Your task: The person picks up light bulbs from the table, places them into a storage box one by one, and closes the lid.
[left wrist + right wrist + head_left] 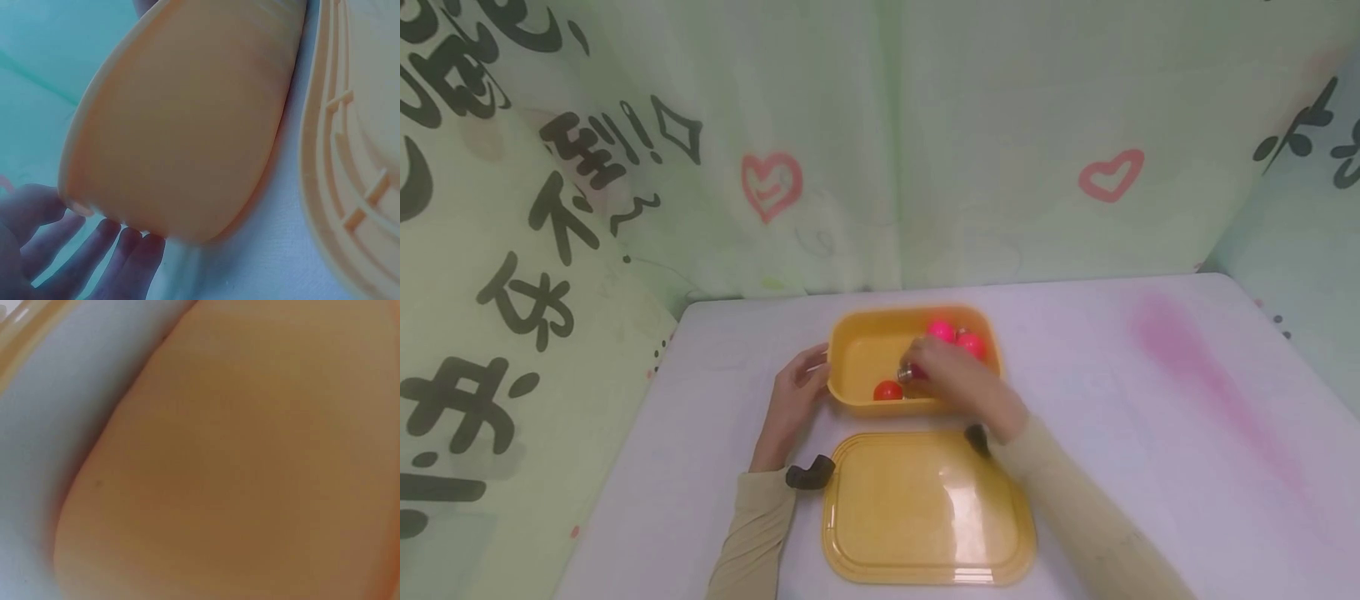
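In the head view my left hand (795, 400) rests against the left end of a yellow plastic box (859, 354). The left wrist view has its fairly straight fingers (140, 259) touching the box's end wall, one digit up at the rim. Reaching over the box's front edge, my right hand (951, 371) holds a small purplish-red thing with a silver ridged end (906, 374); its kind is unclear. A red-orange ball (888, 391) lies by the front wall inside. Two pink balls (941, 332) sit in the back right corner. In the right wrist view the box wall (237, 450) hides the fingers.
A yellow lid (895, 508) lies flat on the white table (1120, 467), just in front of the box. Black wrist straps (810, 473) hang near the lid's back corners. Behind the table hangs a pale curtain (977, 150) with hearts drawn on it.
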`<state>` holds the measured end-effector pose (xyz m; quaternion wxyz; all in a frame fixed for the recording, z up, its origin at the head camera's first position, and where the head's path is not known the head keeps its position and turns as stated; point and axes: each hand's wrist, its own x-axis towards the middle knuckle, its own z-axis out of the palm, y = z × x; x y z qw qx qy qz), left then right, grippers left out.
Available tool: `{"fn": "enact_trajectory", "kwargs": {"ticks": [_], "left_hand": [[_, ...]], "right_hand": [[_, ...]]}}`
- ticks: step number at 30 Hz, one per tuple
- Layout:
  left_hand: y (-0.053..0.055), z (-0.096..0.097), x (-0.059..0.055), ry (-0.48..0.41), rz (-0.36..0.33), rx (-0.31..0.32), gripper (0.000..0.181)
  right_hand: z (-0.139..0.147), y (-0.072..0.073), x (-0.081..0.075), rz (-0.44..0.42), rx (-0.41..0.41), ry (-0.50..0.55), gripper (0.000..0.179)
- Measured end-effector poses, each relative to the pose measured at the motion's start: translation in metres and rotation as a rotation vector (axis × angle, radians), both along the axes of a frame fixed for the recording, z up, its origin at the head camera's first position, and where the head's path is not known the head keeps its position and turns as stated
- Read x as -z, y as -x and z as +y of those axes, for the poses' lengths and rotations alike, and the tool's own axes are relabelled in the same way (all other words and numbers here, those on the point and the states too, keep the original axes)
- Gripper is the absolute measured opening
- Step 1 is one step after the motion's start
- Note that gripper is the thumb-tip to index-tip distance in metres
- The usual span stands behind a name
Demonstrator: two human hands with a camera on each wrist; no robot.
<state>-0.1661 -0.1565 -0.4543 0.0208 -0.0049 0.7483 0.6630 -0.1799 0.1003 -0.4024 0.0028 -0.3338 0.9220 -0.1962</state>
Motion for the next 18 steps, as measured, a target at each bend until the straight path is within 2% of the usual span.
{"fn": "enact_trajectory", "kwargs": {"ticks": [11,18], "left_hand": [[0.0020,-0.0015,0.0014,-0.010,-0.029,0.012,0.045],[0.0021,-0.0014,0.0002,-0.001,-0.032,0.005,0.045]], "right_hand": [[0.0003,0.0017,0.0069,0.036,0.006,-0.004,0.025],[0.0023,0.0011,0.0061,0.005,0.029,0.029,0.028]]}}
